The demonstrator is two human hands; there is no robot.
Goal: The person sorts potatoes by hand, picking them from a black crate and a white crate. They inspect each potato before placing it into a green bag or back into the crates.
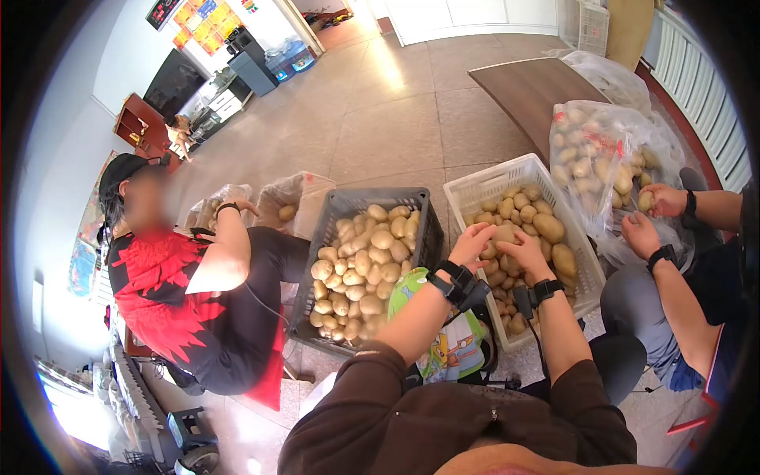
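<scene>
Over the white crate (pixel 461 192), a potato (pixel 504 233) sits between my two hands. My left hand (pixel 473 245) has its fingers closed against the potato's left side. From the right, my right hand (pixel 526 256) curls its fingers around the near side of the same potato. Many loose potatoes (pixel 548 228) fill the white crate below, some hidden under my hands and wrists. Each of my wrists wears a black band.
A dark grey crate (pixel 431 237) of potatoes stands left of the white one, with a green printed bag (pixel 447 348) near it. One co-worker (pixel 182 277) sits at left beside open bags. At right, another person's hands (pixel 653 218) work at a clear bag of potatoes (pixel 586 158).
</scene>
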